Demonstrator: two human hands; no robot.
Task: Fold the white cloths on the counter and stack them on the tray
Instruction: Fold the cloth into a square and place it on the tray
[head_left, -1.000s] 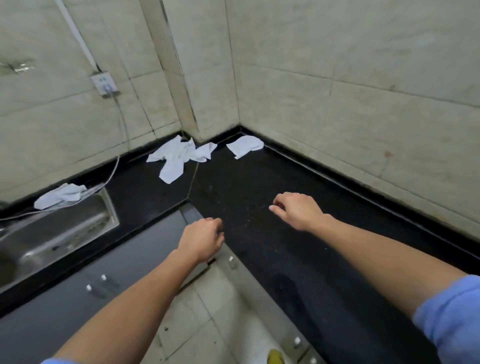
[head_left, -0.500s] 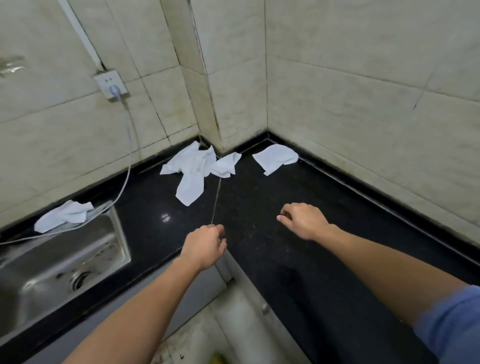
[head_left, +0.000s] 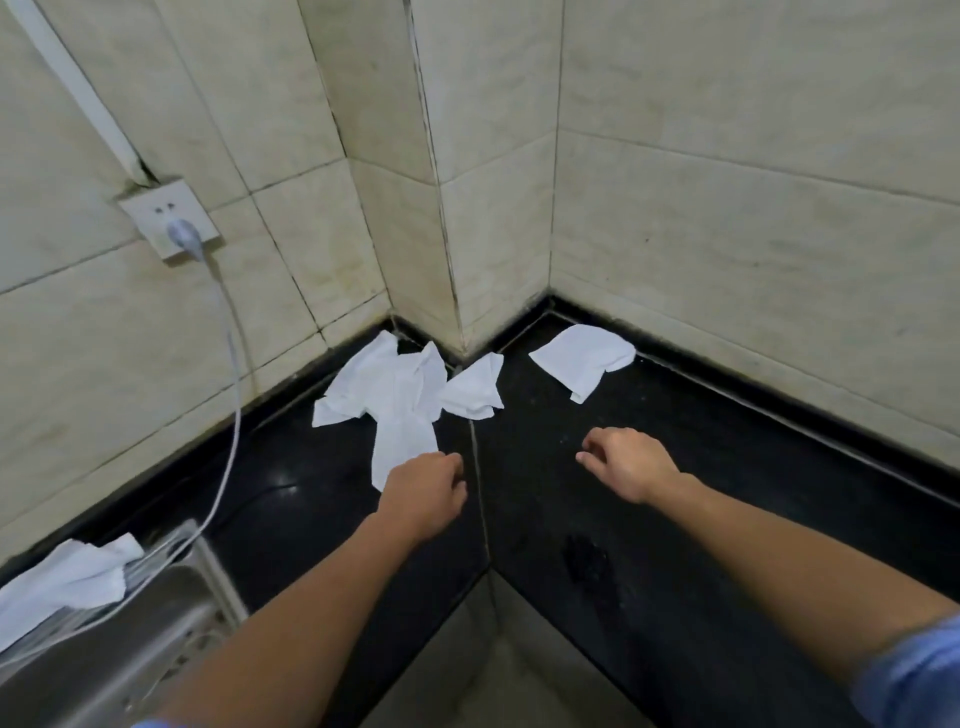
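Note:
Several white cloths lie crumpled in the inner corner of the black counter. A large spread one is left of the seam, a small one sits at the corner, and another lies to the right by the wall. One more white cloth hangs over the sink's edge at the lower left. My left hand hovers at the near tip of the large cloth, fingers loosely curled, holding nothing. My right hand hovers over bare counter, fingers loosely curled and empty. No tray is in view.
A steel sink fills the lower left. A grey cable runs from a wall socket down to the sink's edge. Tiled walls close the counter on both far sides. The floor shows below the counter's inner corner.
Both hands have come forward toward the cloths in the corner. The view has moved closer, and my left hand has reached the near tip of the large cloth.

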